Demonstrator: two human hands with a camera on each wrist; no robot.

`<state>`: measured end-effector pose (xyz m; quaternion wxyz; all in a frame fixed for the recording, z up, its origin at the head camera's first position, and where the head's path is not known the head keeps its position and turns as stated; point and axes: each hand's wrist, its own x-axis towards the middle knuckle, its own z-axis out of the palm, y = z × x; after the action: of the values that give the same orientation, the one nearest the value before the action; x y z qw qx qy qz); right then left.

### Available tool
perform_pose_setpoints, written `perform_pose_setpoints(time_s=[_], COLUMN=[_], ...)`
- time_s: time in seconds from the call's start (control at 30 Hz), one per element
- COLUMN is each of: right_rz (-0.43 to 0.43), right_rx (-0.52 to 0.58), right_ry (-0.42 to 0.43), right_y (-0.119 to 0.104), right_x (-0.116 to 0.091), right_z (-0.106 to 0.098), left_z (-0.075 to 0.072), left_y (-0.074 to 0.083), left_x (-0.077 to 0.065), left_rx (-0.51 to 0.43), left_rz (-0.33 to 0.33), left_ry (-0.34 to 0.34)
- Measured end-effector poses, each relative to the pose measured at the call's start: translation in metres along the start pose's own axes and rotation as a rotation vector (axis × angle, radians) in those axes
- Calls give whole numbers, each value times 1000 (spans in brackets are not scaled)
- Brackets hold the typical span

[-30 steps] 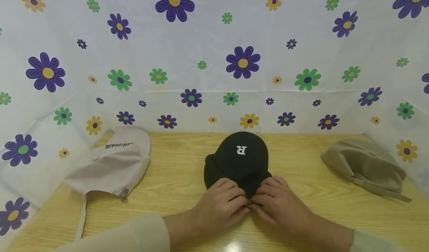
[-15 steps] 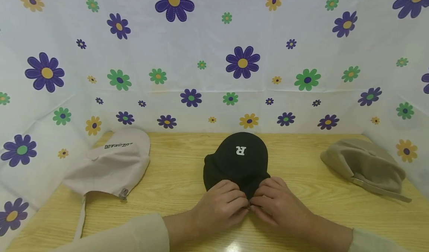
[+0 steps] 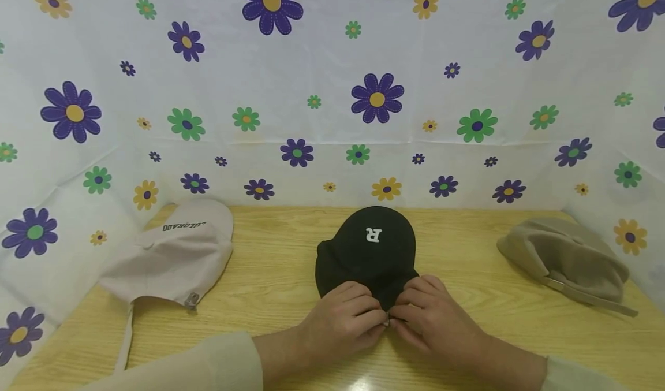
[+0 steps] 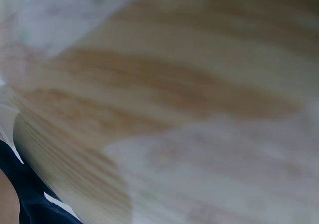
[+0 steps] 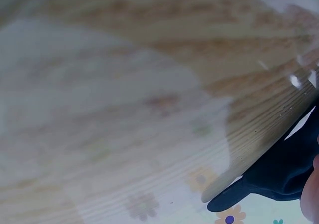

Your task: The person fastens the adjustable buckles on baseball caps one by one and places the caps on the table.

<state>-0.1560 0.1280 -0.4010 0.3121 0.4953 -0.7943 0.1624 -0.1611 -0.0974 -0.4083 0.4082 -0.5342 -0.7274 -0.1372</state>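
A black cap (image 3: 371, 258) with a white letter R lies on the wooden table, brim toward the back wall. At its near edge my left hand (image 3: 345, 319) and right hand (image 3: 439, 316) meet, fingers curled and tips almost together. Both pinch the cap's back strap, most of which is hidden under the fingers. A small metallic bit, like a buckle (image 3: 386, 320), peeks out between the fingertips. In the left wrist view part of the black cap (image 4: 37, 194) fills the lower left corner; the right wrist view has the cap (image 5: 284, 169) at lower right.
To the left lies a pale pink cap (image 3: 176, 252) with dark lettering, its loose strap (image 3: 126, 339) trailing forward. A tan cap (image 3: 571, 258) with a strap across its back is at the right. Behind the table (image 3: 275, 246) hangs a white flower-print cloth (image 3: 322, 62).
The hands stay almost in place at the cap's back edge, with only small finger shifts. A little more of the metallic bit shows between the fingertips.
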Motion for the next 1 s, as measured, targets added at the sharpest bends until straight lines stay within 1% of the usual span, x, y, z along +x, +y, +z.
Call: perform_pose_setpoints(time_s=[0.27,0.5,0.67,1.0], right_rz=[10,27,23,48], right_rx=[-17,-32,-36,-43], right_ry=[-6,-27,-32,-56], right_y=[-1,0,0,-1], right_x=[0,-1,-1,-2], right_z=[0,-2,-2,-2], left_z=[-2,1,1,2], left_y=[-1,-1,-1,-1], left_x=[0,0,-1,-1], left_rx=[-15,-22,-25,-21], left_rz=[2,-1,-6,-1], left_ry=[-13,-11,-12,-3])
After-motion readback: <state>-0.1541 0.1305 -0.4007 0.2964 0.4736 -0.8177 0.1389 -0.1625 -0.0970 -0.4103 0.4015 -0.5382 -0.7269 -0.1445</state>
